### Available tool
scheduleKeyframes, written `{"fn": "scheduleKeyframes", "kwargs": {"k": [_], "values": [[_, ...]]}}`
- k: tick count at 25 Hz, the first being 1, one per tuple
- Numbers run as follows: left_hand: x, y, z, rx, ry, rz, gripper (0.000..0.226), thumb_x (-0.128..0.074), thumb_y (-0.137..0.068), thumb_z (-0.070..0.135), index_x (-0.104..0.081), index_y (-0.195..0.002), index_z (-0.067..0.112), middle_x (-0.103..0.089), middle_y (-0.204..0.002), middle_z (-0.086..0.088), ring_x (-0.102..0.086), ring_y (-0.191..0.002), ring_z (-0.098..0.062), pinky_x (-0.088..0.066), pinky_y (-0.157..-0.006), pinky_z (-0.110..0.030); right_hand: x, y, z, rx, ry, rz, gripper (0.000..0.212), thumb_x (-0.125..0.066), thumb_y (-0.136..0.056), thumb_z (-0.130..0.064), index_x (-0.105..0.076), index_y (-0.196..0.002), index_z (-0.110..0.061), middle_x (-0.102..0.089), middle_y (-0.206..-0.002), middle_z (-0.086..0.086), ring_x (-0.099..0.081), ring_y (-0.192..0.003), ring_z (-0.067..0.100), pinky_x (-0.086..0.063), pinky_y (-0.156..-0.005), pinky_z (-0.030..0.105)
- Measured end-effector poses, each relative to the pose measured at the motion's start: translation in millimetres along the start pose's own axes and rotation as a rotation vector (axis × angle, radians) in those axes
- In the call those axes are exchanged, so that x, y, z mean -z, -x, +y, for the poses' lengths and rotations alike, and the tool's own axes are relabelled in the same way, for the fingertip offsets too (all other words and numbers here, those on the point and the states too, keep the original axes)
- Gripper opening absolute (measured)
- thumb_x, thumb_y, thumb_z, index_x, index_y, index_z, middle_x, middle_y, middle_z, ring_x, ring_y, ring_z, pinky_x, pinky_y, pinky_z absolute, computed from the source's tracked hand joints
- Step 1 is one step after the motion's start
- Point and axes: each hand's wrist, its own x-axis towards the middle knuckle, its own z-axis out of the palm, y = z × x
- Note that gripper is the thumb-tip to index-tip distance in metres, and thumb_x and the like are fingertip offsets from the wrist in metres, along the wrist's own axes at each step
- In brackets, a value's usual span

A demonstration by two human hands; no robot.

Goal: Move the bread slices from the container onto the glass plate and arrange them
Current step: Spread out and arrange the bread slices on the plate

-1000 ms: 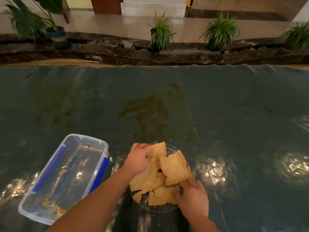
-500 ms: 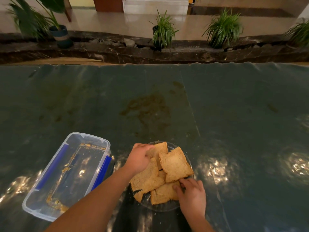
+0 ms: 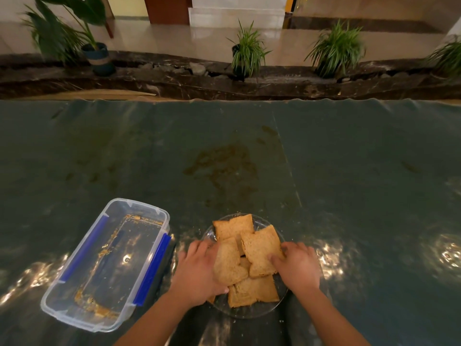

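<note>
Several brown bread slices (image 3: 259, 248) lie overlapping on the round glass plate (image 3: 252, 312) near the table's front edge. My left hand (image 3: 197, 273) rests at the plate's left side, fingers against the left slice (image 3: 228, 264). My right hand (image 3: 298, 267) lies on the plate's right side, fingertips pressing the right slice's edge. Left of the plate stands the clear plastic container (image 3: 74, 310) with blue clips; only crumbs show inside it.
The table carries a dark green glossy cover (image 3: 349, 171) with a brownish stain (image 3: 224, 163) beyond the plate. Past the far edge runs a dark stone ledge with potted plants (image 3: 247, 51).
My left hand slid from the far slice down to the plate's left side. My right hand moved from the near slice to the right slice. The far slice is now uncovered.
</note>
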Motion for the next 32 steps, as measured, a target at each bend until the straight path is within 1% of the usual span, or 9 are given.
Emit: {"fn": "scheduleKeyframes", "kwargs": {"k": [4, 8, 11, 13, 19, 22, 25, 29, 32], "values": [[-4, -6, 2, -0.064, -0.114, 0.017, 0.098, -0.059, -0.066, 0.068, -0.019, -0.148, 0.033, -0.031, -0.149, 0.001, -0.026, -0.136, -0.023, -0.025, -0.109, -0.050, 2, -1, -7, -0.075, -0.149, -0.035, 0.039, -0.073, -0.075, -0.045, -0.065, -0.108, -0.027, -0.063, -0.112, -0.002, -0.051, -0.109, 0.022, -0.047, -0.091, 0.037], [-8, -7, 1, -0.104, -0.148, 0.042, 0.097, -0.059, -0.065, 0.060, -0.019, -0.148, 0.033, -0.032, -0.147, -0.001, -0.027, -0.136, -0.024, -0.027, -0.107, -0.049, -1, 9, -12, 0.011, -0.059, 0.009, 0.040, -0.071, -0.077, -0.042, -0.058, -0.111, -0.025, -0.061, -0.110, -0.003, -0.054, -0.104, 0.019, -0.049, -0.086, 0.035], [-9, -8, -1, -0.136, -0.131, 0.071, 0.092, -0.060, -0.065, 0.057, -0.023, -0.147, 0.037, -0.031, -0.149, 0.002, -0.024, -0.138, -0.022, -0.026, -0.109, -0.048, -1, 11, -10, -0.037, -0.205, -0.012, 0.038, -0.072, -0.076, -0.033, -0.058, -0.109, -0.023, -0.060, -0.105, -0.003, -0.057, -0.097, 0.018, -0.051, -0.082, 0.034], [-9, -9, -2, -0.141, -0.117, 0.068, 0.090, -0.060, -0.065, 0.056, -0.025, -0.146, 0.038, -0.029, -0.151, 0.002, -0.022, -0.139, -0.022, -0.026, -0.110, -0.048, -1, 8, -8, -0.048, -0.241, -0.015, 0.038, -0.071, -0.075, -0.028, -0.058, -0.110, -0.022, -0.059, -0.105, -0.001, -0.057, -0.096, 0.020, -0.052, -0.082, 0.035], [-12, -11, -4, -0.118, -0.085, 0.032, 0.088, -0.061, -0.066, 0.055, -0.026, -0.146, 0.040, -0.022, -0.155, 0.003, -0.014, -0.143, -0.022, -0.023, -0.114, -0.048, 0, 2, -11, -0.034, -0.123, -0.036, 0.045, -0.073, -0.073, -0.043, -0.056, -0.110, -0.026, -0.062, -0.102, -0.003, -0.052, -0.101, 0.021, -0.047, -0.079, 0.033], [-13, -10, -5, -0.096, -0.066, 0.029, 0.088, -0.061, -0.067, 0.056, -0.025, -0.146, 0.042, -0.020, -0.155, 0.004, -0.012, -0.143, -0.021, -0.020, -0.114, -0.047, 1, 2, -8, -0.023, -0.163, -0.075, 0.047, -0.076, -0.072, -0.040, -0.054, -0.112, -0.027, -0.060, -0.100, -0.004, -0.054, -0.096, 0.018, -0.047, -0.075, 0.031], [-15, -10, -3, -0.079, -0.070, 0.037, 0.088, -0.062, -0.069, 0.056, -0.024, -0.147, 0.042, -0.019, -0.156, 0.003, -0.012, -0.144, -0.022, -0.021, -0.114, -0.047, 4, 0, -7, -0.037, -0.240, -0.102, 0.054, -0.077, -0.071, -0.029, -0.052, -0.119, -0.027, -0.058, -0.102, -0.005, -0.056, -0.084, 0.013, -0.047, -0.069, 0.028], [-16, -10, 1, -0.075, -0.068, 0.037, 0.088, -0.064, -0.070, 0.051, -0.024, -0.147, 0.041, -0.019, -0.156, 0.003, -0.011, -0.144, -0.023, -0.021, -0.114, -0.049, 6, -5, -7, -0.069, -0.330, -0.148, 0.061, -0.075, -0.073, -0.022, -0.051, -0.129, -0.023, -0.067, -0.108, -0.002, -0.064, -0.090, 0.017, -0.053, -0.071, 0.029], [-15, -8, 0, -0.082, -0.037, 0.041, 0.085, -0.063, -0.071, 0.051, -0.025, -0.147, 0.041, -0.016, -0.159, 0.003, -0.008, -0.146, -0.023, -0.019, -0.114, -0.049, 1, 0, -8, -0.017, -0.219, -0.141, 0.060, -0.071, -0.080, -0.028, -0.046, -0.134, -0.024, -0.067, -0.108, -0.003, -0.064, -0.090, 0.016, -0.050, -0.070, 0.026]]}}
